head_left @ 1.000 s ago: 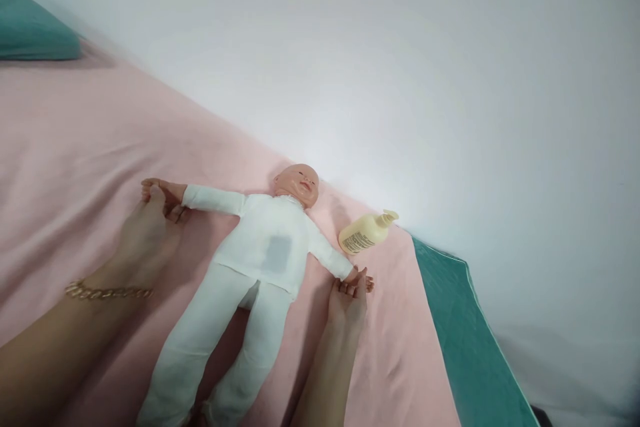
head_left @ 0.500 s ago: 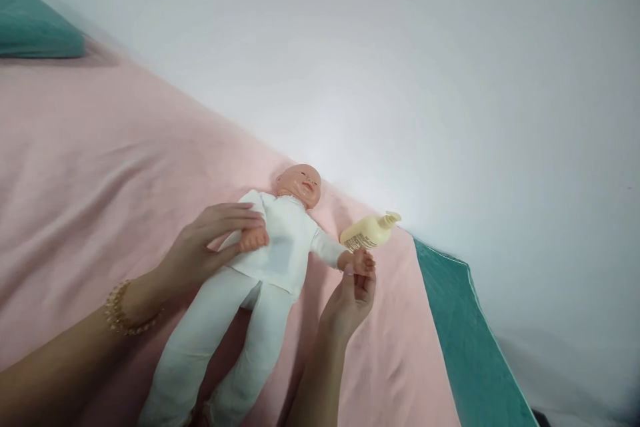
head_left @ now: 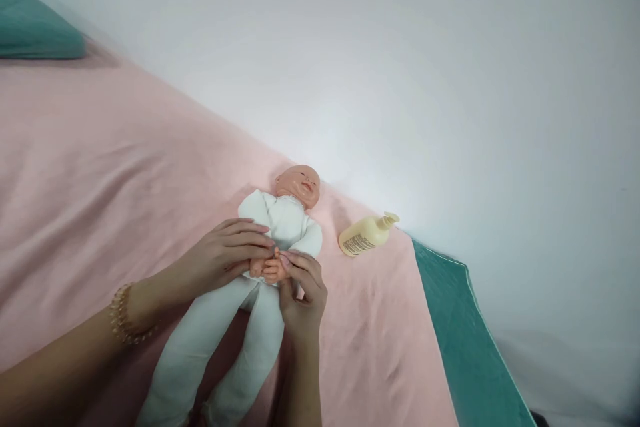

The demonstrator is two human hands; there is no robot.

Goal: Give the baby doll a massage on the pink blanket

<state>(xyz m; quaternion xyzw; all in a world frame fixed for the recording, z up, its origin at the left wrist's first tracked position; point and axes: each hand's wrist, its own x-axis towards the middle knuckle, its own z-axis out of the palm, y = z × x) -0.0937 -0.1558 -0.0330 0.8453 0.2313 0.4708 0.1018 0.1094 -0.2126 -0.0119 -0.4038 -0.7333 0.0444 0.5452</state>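
A baby doll (head_left: 287, 223) in a white top and trousers lies on its back on the pink sheet, its arms brought in over its belly. My left hand (head_left: 227, 253), with a beaded bracelet at the wrist, curls over the doll's arm and hand on the left. Between the thumb and fingers of my right hand (head_left: 305, 290) is the doll's other hand (head_left: 273, 269). The doll's two hands meet in front of its waist. Its feet are mostly cut off by the bottom edge.
A pale yellow pump bottle (head_left: 364, 235) stands on the pink sheet (head_left: 380, 320), right of the doll. Green fabric (head_left: 465, 320) borders the sheet on the right, and a green cushion-like piece (head_left: 37, 27) lies at upper left. Behind rises a white wall (head_left: 400, 67).
My right hand has swung the doll's arm from out at the side, near the bottle, inward to its belly. My left hand has shifted slightly right and down with the other arm.
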